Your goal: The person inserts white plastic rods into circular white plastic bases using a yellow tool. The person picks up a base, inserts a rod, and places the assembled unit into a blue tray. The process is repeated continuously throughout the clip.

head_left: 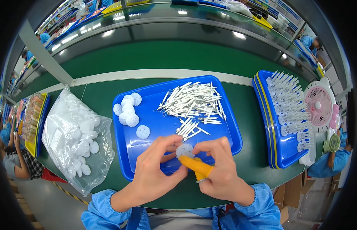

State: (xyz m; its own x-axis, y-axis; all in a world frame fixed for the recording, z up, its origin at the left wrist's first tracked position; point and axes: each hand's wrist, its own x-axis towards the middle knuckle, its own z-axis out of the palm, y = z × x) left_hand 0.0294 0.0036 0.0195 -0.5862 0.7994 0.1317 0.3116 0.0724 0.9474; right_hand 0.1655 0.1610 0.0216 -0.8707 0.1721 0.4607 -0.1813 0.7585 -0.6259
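Disc [185,150], 1 pc: btwn both hands, over near side of tray [151,124]. Lies off fingertips of L hand [154,165], to their R, & at thumb and index of R hand [221,171]. Thin, round, whitish, semi-translucent; faint surface pattern, fine detail too small to tell. Lower edge partly hidden by cot [197,167].

R hand: grasping disc, thumb & index at its R/lower side. Thumb wears cot, yellow-orange.

L hand: fingers curved round L side of disc, thumb below, apart from index; whether it grips disc too, cannot tell.

Tray: blue, rectangular, raised rim, on green table [247,115]. Contents:
– Loose disc [143,132], 1 pc, whitish, small marks on face, just L of hands.
– Disc pile [128,112], several pcs, overlapping, far L corner.
– Sticks [192,99], many, white, thin, heaped far R; smaller group nearer hands.

Bag [103,142]: clear plastic, L of tray, w/ many whitish discs inside.

Stacked trays [275,147]: blue & yellow, R of tray; top one w/ rows of upright white sticks on round bases. Fan [319,105]: pink/white, beyond, far R.
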